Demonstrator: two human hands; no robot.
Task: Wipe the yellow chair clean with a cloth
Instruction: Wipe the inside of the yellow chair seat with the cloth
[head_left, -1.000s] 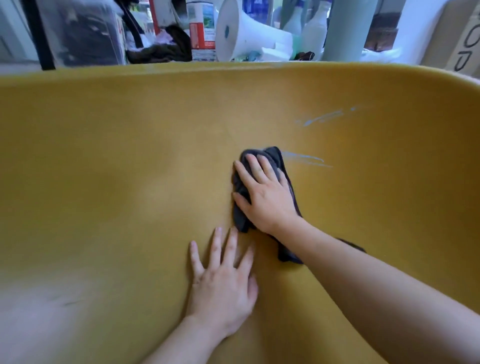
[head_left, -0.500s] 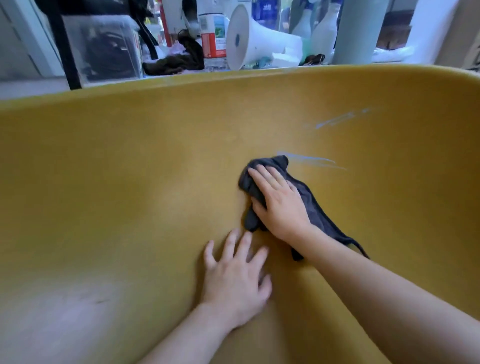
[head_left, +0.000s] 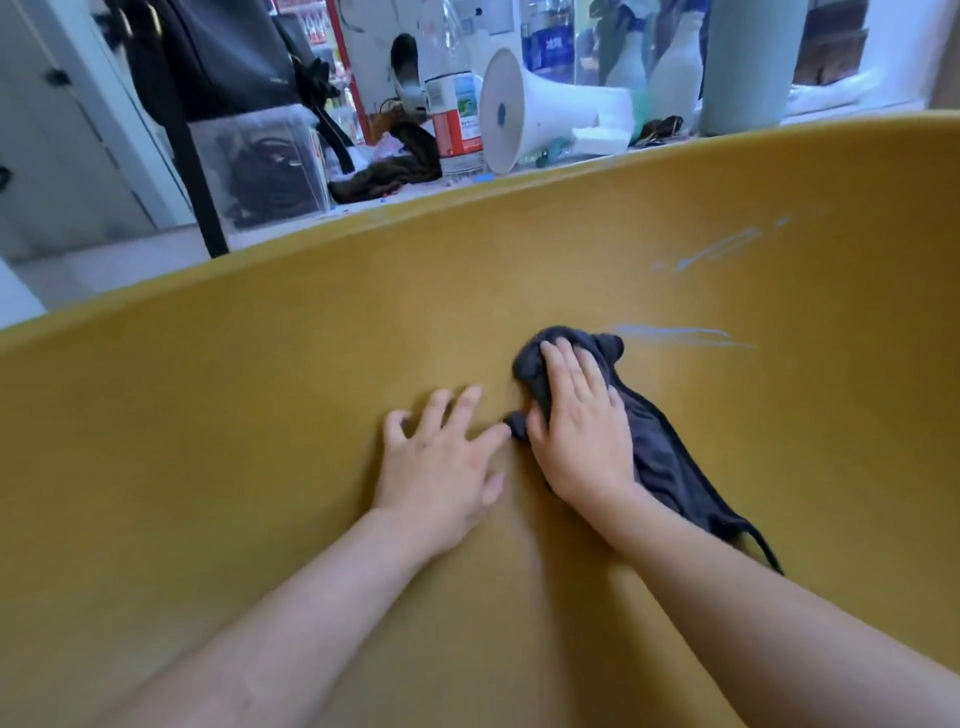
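The yellow chair (head_left: 260, 415) fills most of the head view, its curved shell seen from close up. My right hand (head_left: 582, 426) presses flat on a dark grey cloth (head_left: 665, 457) against the shell, near the middle. The cloth trails down to the right under my forearm. My left hand (head_left: 441, 462) rests on the chair just left of the cloth, fingers spread, its fingertips touching the cloth's edge. Pale blue streaks (head_left: 680, 335) mark the chair right of the cloth, with more streaks (head_left: 722, 249) higher up.
Behind the chair's top rim stands clutter: a white megaphone (head_left: 540, 109), a red and white can (head_left: 457, 114), a clear plastic box (head_left: 265, 166) with dark cables, a dark cloth heap (head_left: 384, 171) and pale bottles (head_left: 675, 73). A black stand leg (head_left: 197, 171) rises at left.
My view has tilted so more of the clutter behind the chair shows. My left hand has slid up beside the cloth. My right hand has shifted the cloth slightly to the right.
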